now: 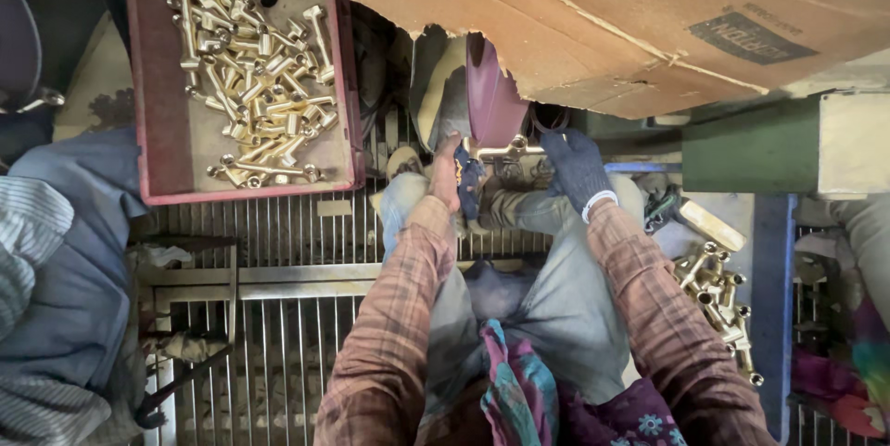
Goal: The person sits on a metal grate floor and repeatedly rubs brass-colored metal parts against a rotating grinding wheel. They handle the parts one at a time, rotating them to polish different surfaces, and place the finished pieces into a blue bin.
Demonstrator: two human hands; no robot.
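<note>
— Brass fitting (501, 148), where is it?
— Between both hands, held up against the maroon grinding wheel (491, 98). The left hand (447, 172), bare, grips its left end; the right hand (577, 168), in a dark glove, closes on its right end.
— And the containers?
— Far left, a red tray (158, 84) holds a heap of brass fittings (250, 66). Near right, more brass pieces (718, 293) lie piled beside the person's leg, under a cardboard sheet (603, 10).
</note>
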